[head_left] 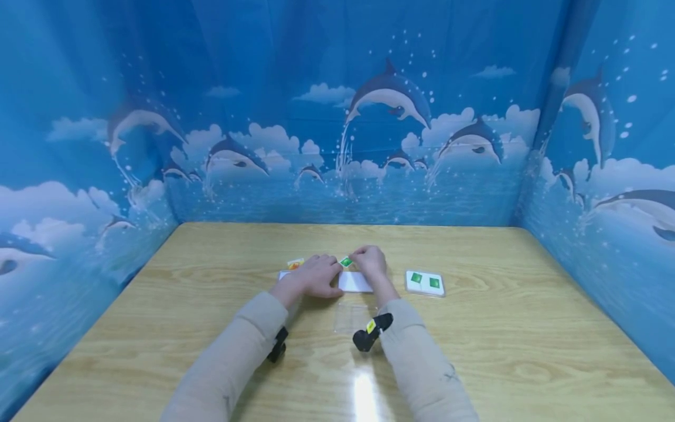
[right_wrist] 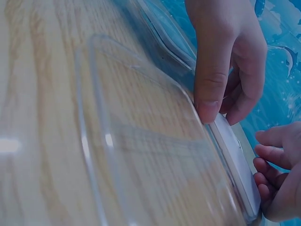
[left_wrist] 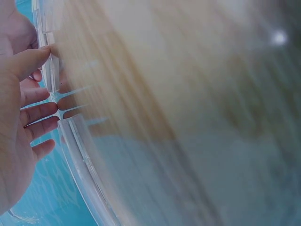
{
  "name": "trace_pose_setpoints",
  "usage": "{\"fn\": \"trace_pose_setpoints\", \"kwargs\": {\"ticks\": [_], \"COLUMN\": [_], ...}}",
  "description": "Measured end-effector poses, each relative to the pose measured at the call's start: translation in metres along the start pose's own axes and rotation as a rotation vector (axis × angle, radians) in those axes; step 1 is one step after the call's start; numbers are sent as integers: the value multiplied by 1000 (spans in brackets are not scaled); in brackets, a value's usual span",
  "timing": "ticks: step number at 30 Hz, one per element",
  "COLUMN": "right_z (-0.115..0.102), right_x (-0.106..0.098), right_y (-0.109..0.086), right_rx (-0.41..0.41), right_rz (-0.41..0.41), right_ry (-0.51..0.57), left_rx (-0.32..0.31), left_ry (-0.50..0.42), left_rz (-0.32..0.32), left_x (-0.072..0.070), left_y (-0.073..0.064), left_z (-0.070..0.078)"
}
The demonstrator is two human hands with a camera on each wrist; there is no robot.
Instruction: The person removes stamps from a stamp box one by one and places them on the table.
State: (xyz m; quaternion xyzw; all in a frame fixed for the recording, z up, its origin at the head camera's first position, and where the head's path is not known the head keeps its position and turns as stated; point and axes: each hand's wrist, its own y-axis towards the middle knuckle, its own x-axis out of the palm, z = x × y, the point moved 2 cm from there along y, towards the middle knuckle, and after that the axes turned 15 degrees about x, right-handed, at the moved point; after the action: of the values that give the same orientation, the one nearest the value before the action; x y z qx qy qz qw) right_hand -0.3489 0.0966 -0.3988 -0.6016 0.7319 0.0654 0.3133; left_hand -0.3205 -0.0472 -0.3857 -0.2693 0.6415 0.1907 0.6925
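My left hand lies over the table's middle, fingers fairly straight. Its thumb reaches the near edge of a shallow white case, and its fingertips come close to a small green picture card. My right hand curls its fingers beyond the same case, pinching the green card's corner between thumb and finger. In the right wrist view the white case stretches between both hands, while the card is hidden there. Seen from the left wrist, my left fingers spread beside the case edges.
A clear plastic lid lies in front of the white case. To the right sits another case with two green cards inside. An orange card and a partly covered white case are at the left. Dolphin-print curtains surround the table.
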Motion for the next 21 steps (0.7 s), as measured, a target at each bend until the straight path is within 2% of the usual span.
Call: {"fn": "trace_pose_setpoints", "kwargs": {"ticks": [5, 13, 17, 21], "right_z": [-1, -5, -7, -9], "right_x": [-3, -14, -23, -34], "right_y": [0, 1, 0, -2], "right_rx": [-2, -30, -53, -97], "right_rz": [6, 56, 60, 61], "right_ry": [3, 43, 43, 5], "left_rx": [-10, 15, 13, -15], "left_ry": [0, 26, 20, 18], "left_rz": [-5, 7, 38, 68], "left_x": [-1, -2, -6, -14], "left_y": [0, -2, -5, -9], "left_z": [1, 2, 0, -4]}}
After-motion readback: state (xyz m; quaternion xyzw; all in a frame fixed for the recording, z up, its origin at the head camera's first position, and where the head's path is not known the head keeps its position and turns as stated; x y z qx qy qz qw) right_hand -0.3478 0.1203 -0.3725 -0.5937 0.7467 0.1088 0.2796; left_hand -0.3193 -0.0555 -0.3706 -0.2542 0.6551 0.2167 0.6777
